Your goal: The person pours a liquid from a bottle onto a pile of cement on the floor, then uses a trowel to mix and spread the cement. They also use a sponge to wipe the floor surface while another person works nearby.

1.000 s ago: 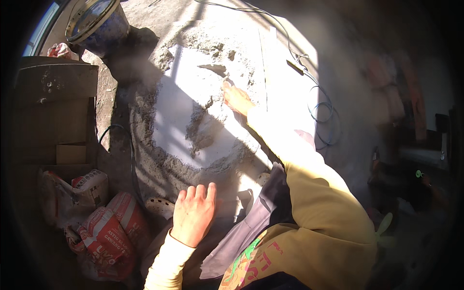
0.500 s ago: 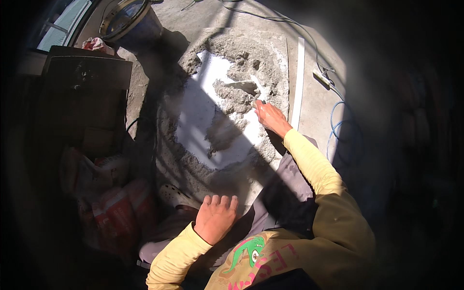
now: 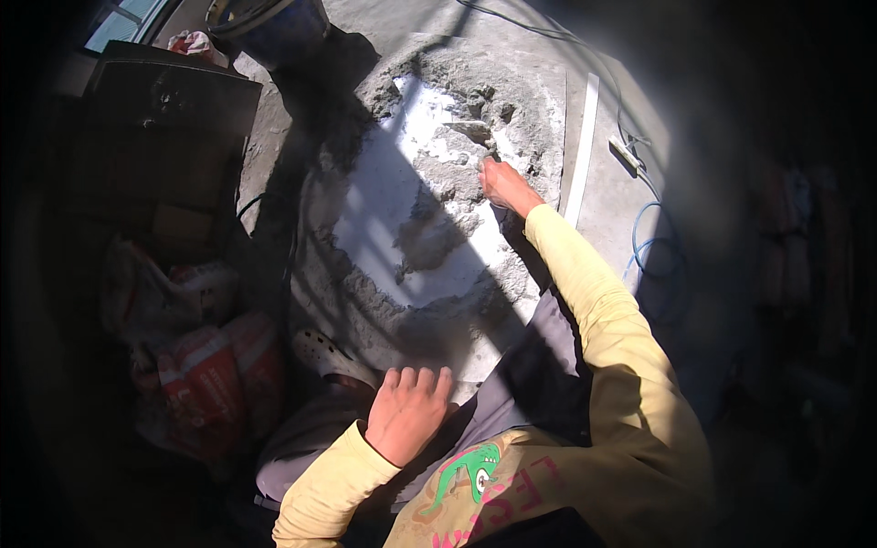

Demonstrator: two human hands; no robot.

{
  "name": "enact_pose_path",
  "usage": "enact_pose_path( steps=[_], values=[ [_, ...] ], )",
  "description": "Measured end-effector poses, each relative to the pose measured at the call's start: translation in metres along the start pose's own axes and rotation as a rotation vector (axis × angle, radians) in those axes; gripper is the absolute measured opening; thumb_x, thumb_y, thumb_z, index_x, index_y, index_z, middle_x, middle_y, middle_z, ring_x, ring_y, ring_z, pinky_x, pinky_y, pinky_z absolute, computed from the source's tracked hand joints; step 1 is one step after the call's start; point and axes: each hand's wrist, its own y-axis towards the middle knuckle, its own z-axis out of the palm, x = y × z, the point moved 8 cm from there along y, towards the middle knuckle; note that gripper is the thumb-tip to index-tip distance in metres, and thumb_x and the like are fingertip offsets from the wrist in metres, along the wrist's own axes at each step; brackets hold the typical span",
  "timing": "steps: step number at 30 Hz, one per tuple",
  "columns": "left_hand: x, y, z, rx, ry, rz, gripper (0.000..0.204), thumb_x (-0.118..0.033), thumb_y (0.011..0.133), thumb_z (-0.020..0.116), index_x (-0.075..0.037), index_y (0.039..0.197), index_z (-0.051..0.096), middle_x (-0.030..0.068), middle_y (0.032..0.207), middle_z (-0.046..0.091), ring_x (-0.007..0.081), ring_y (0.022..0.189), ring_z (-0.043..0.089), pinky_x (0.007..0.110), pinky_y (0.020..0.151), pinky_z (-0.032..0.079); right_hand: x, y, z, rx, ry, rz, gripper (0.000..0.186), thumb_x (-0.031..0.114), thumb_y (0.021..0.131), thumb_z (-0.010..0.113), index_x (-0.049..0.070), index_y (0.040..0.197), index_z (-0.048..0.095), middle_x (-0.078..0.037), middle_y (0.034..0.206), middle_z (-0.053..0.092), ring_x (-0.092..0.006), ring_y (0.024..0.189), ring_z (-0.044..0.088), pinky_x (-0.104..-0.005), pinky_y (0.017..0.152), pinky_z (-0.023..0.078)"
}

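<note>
Head view: right hand (image 3: 504, 185) clenched on a trowel (image 3: 472, 131) in sunlit mortar (image 3: 429, 219), left hand (image 3: 408, 411) released, flat on knee.

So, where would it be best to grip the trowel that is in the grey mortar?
Grip the trowel by its handle end, nearest the right hand, coming from the person's side. The blade points away into the mortar pile; the handle itself is hidden under the hand.

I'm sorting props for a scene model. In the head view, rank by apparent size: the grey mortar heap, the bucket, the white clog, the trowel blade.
1. Grey mortar heap, by far the largest.
2. Bucket, partly cut off by the frame, so unsure.
3. White clog.
4. Trowel blade, at the right hand, smallest; it lies farther away.
</note>
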Motion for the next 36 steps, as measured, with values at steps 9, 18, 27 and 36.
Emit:
enact_pose_path(
  steps=[9, 18, 27, 36],
  values=[
    [0.003, 0.009, -0.004, -0.041, 0.082, 0.008, 0.041, -0.025, 0.086, 0.067, -0.005, 0.121, 0.066, 0.0067, 0.091, 0.064, 0.0237, 0.087, 0.062, 0.039, 0.079, 0.047, 0.053, -0.08, -0.008, -0.031, 0.037, -0.063, 0.027, 0.019, 0.103, 0.053, -0.006, 0.11, 0.054, -0.031, 0.078, 0.068, -0.0524, 0.081, 0.069, -0.0583, 0.073, 0.056],
    [0.0, 0.006, 0.004, 0.013, 0.109, -0.009, 0.046, -0.034, 0.084, 0.073, -0.004, 0.118, 0.066, 0.0062, 0.092, 0.065, 0.0241, 0.089, 0.062, 0.039, 0.08, 0.046, 0.048, -0.098, 0.05, 0.026, -0.121, 0.034, 0.04, 0.02, 0.102, 0.048, -0.005, 0.134, 0.048, -0.032, 0.088, 0.07, -0.0479, 0.089, 0.072, -0.0582, 0.078, 0.056],
    [-0.002, -0.002, 0.016, -0.01, 0.075, -0.042, 0.044, -0.033, 0.086, 0.07, -0.004, 0.119, 0.066, 0.0063, 0.091, 0.065, 0.0236, 0.089, 0.062, 0.039, 0.081, 0.045, 0.054, -0.121, -0.02, -0.221, 0.234, -0.035, 0.03, 0.028, 0.103, 0.057, 0.0, 0.112, 0.055, -0.03, 0.082, 0.066, -0.0526, 0.08, 0.066, -0.0563, 0.068, 0.05],
    [-0.008, -0.005, 0.019, 0.022, 0.082, -0.04, 0.047, -0.037, 0.089, 0.069, -0.005, 0.123, 0.066, 0.0066, 0.094, 0.065, 0.0237, 0.09, 0.062, 0.039, 0.083, 0.046, 0.062, -0.076, 0.045, 0.01, -0.068, 0.001, 0.032, 0.021, 0.102, 0.055, 0.0, 0.125, 0.051, -0.032, 0.089, 0.069, -0.0498, 0.088, 0.07, -0.058, 0.077, 0.055]
  ],
)
